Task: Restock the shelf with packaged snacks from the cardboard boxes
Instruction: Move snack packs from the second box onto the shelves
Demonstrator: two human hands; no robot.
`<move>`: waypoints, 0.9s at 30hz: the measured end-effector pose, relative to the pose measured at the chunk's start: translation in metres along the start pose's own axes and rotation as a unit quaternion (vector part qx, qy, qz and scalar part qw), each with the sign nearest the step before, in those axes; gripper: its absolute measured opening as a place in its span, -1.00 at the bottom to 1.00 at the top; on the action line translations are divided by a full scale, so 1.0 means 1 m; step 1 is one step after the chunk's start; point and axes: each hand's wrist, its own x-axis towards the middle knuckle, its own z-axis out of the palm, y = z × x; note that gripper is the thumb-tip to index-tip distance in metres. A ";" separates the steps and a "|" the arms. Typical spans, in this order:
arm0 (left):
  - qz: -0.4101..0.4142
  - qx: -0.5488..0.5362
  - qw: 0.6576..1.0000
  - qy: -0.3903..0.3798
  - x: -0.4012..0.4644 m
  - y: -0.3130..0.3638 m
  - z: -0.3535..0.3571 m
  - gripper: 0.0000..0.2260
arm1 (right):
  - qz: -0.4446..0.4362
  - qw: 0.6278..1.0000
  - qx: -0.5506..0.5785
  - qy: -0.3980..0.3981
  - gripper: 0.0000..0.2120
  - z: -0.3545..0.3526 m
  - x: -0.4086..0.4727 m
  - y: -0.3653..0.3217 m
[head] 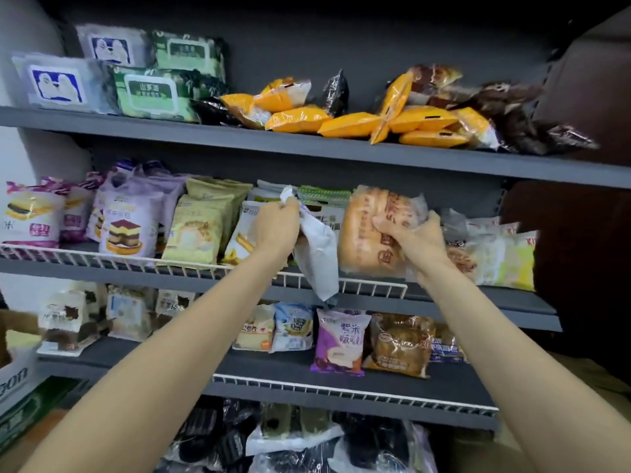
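- My left hand [273,227] pinches the top edge of a white packet [317,261]; the packet hangs below the grip, its tail over the wire rail [372,288].
- I'd lift that tail clear of the rail, then stand it in the gap just right of the grip.
- My right hand [409,238] grips the bread bag [368,230] from its right side; I'd hold it aside to keep the gap wide.

A single wide-angle view, worn on the person's head, faces the shelf [307,150] straight on from close range, within arm's reach. It is level with the middle tier, looking up at the top tier and down on the lower ones. Both forearms reach in from the bottom edge.
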 end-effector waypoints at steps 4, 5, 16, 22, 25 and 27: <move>0.003 -0.014 0.999 -0.030 0.000 0.013 0.030 -0.65 | -0.228 0.890 -0.394 -0.013 0.09 -0.029 0.014 -0.003; -0.006 -0.026 0.999 -0.043 -0.001 0.015 0.039 -0.68 | -0.274 0.839 -0.469 -0.017 0.02 -0.036 0.018 -0.006; -0.044 -0.060 0.995 -0.071 -0.024 0.023 0.133 -0.70 | -0.253 0.656 -0.680 -0.207 -0.12 -0.109 0.091 0.030; -0.053 -0.024 0.997 -0.046 -0.023 0.015 0.150 -0.70 | -0.276 0.639 -0.686 -0.212 -0.22 -0.124 0.107 0.049; -0.053 -0.019 0.998 -0.036 -0.022 0.015 0.153 -0.71 | -0.296 0.636 -0.689 -0.183 -0.26 -0.124 0.112 0.059; -0.049 -0.011 0.998 -0.033 -0.019 0.015 0.154 -0.71 | -0.293 0.648 -0.678 -0.187 -0.25 -0.122 0.115 0.070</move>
